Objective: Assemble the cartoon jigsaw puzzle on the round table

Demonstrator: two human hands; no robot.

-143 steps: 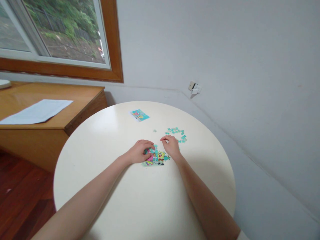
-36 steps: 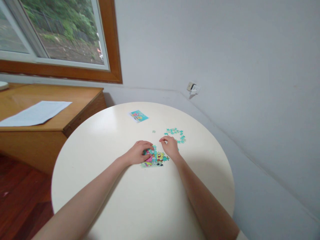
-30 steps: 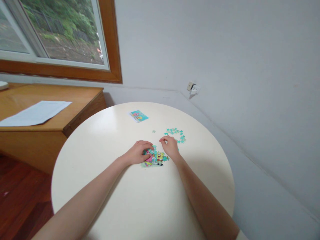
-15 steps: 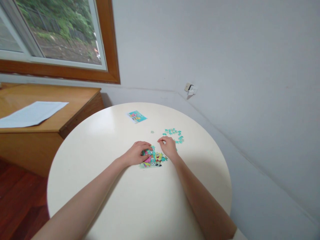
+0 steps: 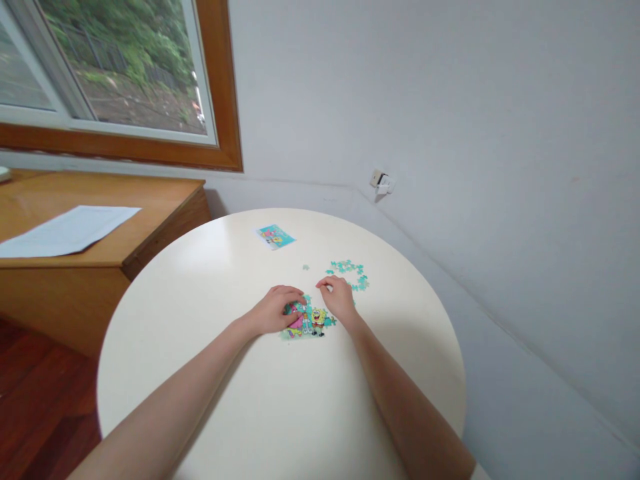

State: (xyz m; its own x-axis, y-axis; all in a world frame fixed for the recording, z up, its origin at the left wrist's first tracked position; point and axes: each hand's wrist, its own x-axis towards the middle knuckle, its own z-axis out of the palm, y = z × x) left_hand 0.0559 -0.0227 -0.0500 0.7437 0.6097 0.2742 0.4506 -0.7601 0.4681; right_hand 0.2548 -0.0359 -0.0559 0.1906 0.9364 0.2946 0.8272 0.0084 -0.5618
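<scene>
A partly joined jigsaw puzzle [image 5: 317, 321] with a yellow square cartoon figure and a pink one lies on the round table. Over its left side rests my left hand [image 5: 277, 309], thumb and fingers apart and touching the pieces. My right hand [image 5: 338, 297] hovers just above the puzzle's upper right, thumb and fingertips pinched together. Whatever is between those fingertips is too small to make out. Loose teal puzzle pieces [image 5: 361, 280] are scattered in a ring beyond the right hand, and a single pale piece [image 5: 306, 267] lies apart from them.
A small picture card [image 5: 276, 237] with the same cartoon figures lies toward the far side of the white round table [image 5: 200, 347]. On the left, a wooden desk [image 5: 165, 227] bears a sheet of paper [image 5: 75, 230]. A wall with a socket [image 5: 383, 181] stands behind.
The camera view has shifted slightly, so everything sits a little lower in the picture. Both hands keep nearly the same pose over the puzzle.
</scene>
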